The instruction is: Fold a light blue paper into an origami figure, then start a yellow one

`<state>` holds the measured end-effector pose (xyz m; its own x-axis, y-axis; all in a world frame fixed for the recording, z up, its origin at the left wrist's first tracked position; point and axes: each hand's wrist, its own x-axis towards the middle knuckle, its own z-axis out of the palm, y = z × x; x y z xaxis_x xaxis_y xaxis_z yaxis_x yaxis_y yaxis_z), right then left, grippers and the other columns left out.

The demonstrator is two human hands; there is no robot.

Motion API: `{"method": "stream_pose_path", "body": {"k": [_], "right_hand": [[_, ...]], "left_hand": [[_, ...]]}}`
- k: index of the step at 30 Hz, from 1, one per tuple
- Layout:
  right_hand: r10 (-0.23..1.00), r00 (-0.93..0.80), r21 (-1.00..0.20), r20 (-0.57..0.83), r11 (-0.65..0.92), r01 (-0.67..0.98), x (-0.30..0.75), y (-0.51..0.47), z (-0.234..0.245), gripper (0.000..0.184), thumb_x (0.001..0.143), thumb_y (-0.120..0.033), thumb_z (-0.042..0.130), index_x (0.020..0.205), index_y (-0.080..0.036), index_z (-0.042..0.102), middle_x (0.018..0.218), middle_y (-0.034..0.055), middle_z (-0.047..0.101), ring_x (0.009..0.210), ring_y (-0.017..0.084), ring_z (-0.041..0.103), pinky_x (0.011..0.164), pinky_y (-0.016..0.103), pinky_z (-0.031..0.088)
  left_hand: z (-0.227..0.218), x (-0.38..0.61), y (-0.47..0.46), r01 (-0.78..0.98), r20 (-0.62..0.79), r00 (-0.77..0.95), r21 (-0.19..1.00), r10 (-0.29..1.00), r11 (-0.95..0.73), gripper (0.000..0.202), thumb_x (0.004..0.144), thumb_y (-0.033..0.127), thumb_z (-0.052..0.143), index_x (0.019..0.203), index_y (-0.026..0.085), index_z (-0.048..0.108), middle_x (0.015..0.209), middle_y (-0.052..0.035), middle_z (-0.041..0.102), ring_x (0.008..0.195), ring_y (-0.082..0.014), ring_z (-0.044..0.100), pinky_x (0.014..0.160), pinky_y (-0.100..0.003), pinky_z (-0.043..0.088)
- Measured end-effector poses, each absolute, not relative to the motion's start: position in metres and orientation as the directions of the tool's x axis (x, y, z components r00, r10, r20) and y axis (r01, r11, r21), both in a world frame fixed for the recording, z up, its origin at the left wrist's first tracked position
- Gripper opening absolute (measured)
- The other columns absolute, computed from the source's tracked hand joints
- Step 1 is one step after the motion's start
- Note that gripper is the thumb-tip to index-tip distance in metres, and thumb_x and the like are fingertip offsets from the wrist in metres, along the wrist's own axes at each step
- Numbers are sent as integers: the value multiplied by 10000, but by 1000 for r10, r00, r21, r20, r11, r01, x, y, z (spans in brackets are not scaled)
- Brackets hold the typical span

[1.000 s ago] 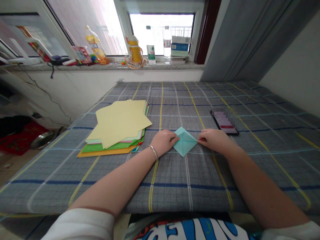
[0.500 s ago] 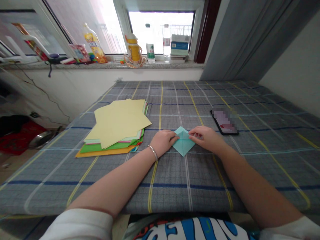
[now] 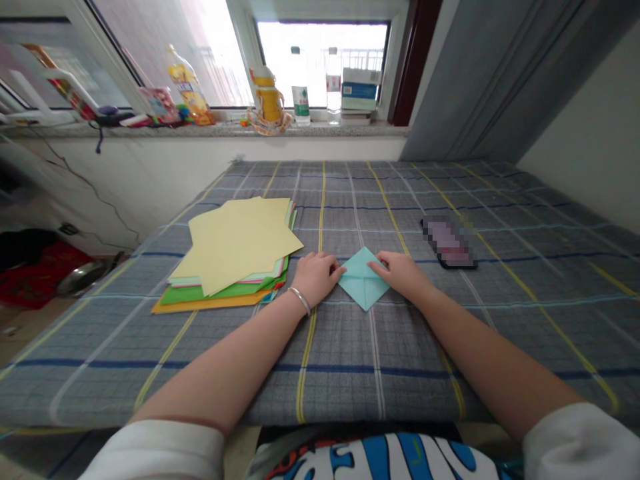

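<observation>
A light blue folded paper lies as a diamond on the checked cloth, with crease lines crossing at its middle. My left hand, a silver bangle at its wrist, is closed at the paper's left corner, its thumb on the edge. On the opposite side my right hand pinches the upper right edge, thumb on top and the other fingers partly hidden behind it.
To the left sits a stack of coloured paper, pale yellow sheets on top. A phone lies on the checked cloth at the right. Bottles and boxes line the windowsill beyond.
My left hand has shifted slightly left, to the paper's left corner. My right thumb has moved inward over the paper, and more of its upper part now shows.
</observation>
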<state>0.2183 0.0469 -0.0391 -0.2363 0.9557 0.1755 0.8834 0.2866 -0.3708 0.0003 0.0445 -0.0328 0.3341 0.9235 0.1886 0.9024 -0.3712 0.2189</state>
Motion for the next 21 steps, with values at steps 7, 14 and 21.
{"method": "stream_pose_path", "body": {"k": [7,14,21], "right_hand": [[977,-156,-261,149,191,946,212,47,-43,314,897,-445,441,770,-211,606,752,35,669,701,168,568,576,276,283],[981,-128,-167,147,152,974,208,45,-44,301,911,-438,433,843,-215,624,852,55,705,768,182,610,590,277,302],[984,-118,-130,132,135,982,207,42,-41,313,920,-439,425,864,-209,630,857,65,703,774,197,619,570,281,304]], "left_hand": [[-29,-5,45,919,114,308,220,945,-326,263,870,458,542,812,226,651,875,-20,695,857,-230,557,758,-347,353],[-28,-11,47,934,20,310,181,951,-308,222,865,418,537,838,253,683,897,-17,705,934,-262,546,783,-370,356],[-28,-9,46,930,66,355,77,933,-359,210,873,362,536,842,225,692,937,-61,700,950,-265,535,825,-397,371]]}}
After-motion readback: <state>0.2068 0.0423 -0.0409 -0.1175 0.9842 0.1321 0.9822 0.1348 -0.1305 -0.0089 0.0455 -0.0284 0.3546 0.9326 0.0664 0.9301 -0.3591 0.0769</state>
